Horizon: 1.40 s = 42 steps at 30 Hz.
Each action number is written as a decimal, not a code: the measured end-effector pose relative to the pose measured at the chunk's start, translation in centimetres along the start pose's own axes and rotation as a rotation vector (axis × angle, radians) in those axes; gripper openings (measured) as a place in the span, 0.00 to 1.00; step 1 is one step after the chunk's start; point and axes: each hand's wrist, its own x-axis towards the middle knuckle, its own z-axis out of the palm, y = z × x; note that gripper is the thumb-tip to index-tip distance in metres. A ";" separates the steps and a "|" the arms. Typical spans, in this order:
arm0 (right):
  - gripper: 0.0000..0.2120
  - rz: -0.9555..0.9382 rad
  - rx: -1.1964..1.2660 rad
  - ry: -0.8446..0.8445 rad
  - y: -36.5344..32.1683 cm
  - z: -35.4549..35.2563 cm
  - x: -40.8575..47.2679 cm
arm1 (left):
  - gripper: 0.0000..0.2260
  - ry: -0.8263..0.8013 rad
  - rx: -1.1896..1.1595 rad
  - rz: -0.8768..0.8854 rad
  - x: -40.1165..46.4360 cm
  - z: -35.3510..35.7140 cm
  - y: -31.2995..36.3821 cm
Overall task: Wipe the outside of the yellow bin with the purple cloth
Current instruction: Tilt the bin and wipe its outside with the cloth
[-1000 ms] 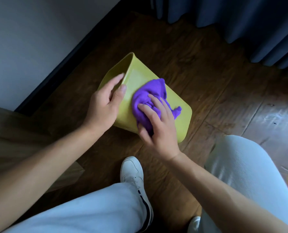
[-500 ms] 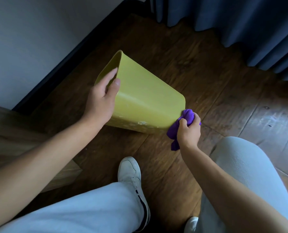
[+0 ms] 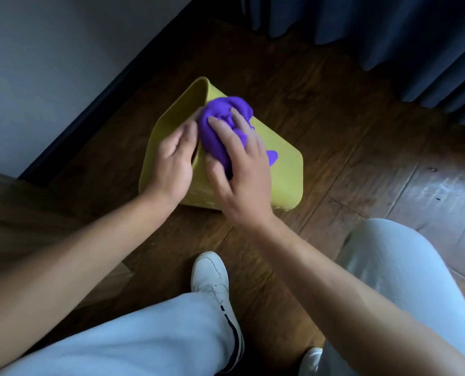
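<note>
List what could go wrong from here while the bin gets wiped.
1. The yellow bin lies on its side on the wooden floor, steadied only by the left hand at its rim; a hard push might make it slide or roll.
2. The purple cloth is bunched under the right hand, so it may skip patches.
3. Both hands nearly touch and could bump.

1. We're in a home room: dark wood plank floor (image 3: 334, 85) beyond the hands.
2. Blue curtains (image 3: 388, 31) hang past the right hand (image 3: 242, 175); white wall (image 3: 49, 63), dark skirting (image 3: 101, 104) beyond the left hand (image 3: 171, 164).
</note>
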 end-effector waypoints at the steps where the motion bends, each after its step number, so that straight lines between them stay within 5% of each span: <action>1: 0.24 0.000 -0.034 0.008 0.3 0.3 -0.8 | 0.19 -0.008 0.025 -0.006 0.0 -0.1 0.0; 8: 0.26 0.094 -0.164 0.020 4.9 1.2 -6.8 | 0.20 0.035 0.149 0.000 0.3 -0.5 -0.5; 15: 0.34 0.648 -0.135 0.059 10.0 -0.2 -9.0 | 0.21 0.030 0.154 0.010 1.1 -0.7 -0.3; 23: 0.33 1.067 -0.065 0.113 11.7 -2.1 -8.2 | 0.22 0.006 0.136 0.034 0.9 0.3 0.3; 30: 0.29 0.515 -0.153 0.138 7.4 -5.2 -3.1 | 0.43 -0.313 0.421 0.223 -0.3 -2.1 -1.2; 36: 0.30 0.436 -0.175 -0.087 8.0 -7.9 -1.2 | 0.29 -0.159 0.645 0.644 -3.7 -3.9 -5.9; 42: 0.29 0.500 -0.139 -0.109 8.1 -7.1 -1.6 | 0.20 -0.171 0.579 0.597 -4.9 -3.4 -8.0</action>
